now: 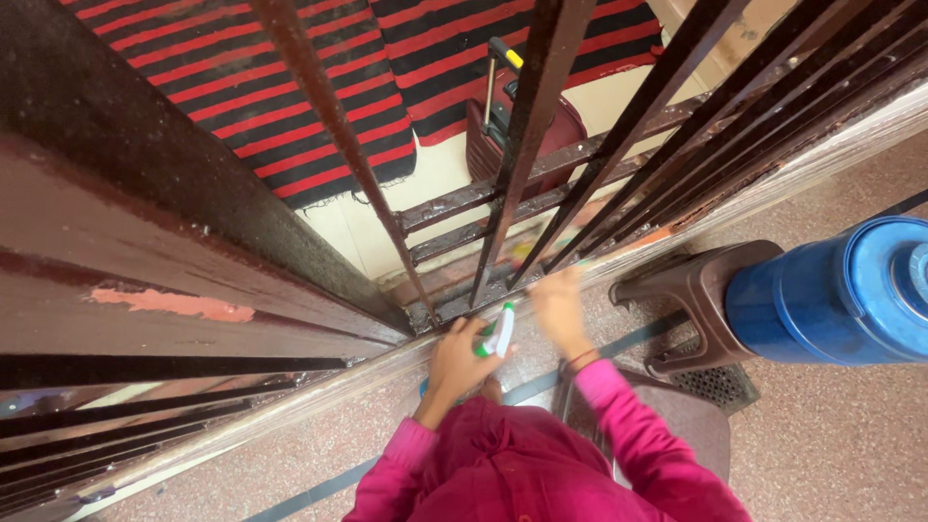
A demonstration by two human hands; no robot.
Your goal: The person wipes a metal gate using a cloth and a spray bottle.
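**Head view: two hands low at a barred metal gate**

Head camera looks straight down past dark brown painted metal bars [333, 126]. The left hand [462, 360], in a pink sleeve, is closed around a white spray bottle with a green trigger [498, 333], its nozzle pointing toward the gate's bottom rail. Just right of it, the right hand [559, 307] is blurred, pressed against the rail; I cannot tell its grip. Farther right stand a brown plastic stool [696, 290] and a blue plastic drum [831, 295].

A dark brown barred metal gate [541, 145] rises from a speckled stone floor [831, 435]. Beyond it lie a red-and-black striped rug [290, 106] and a maroon suitcase [570, 126]; a blue drum [841, 290] rests on a brown plastic stool [696, 290].
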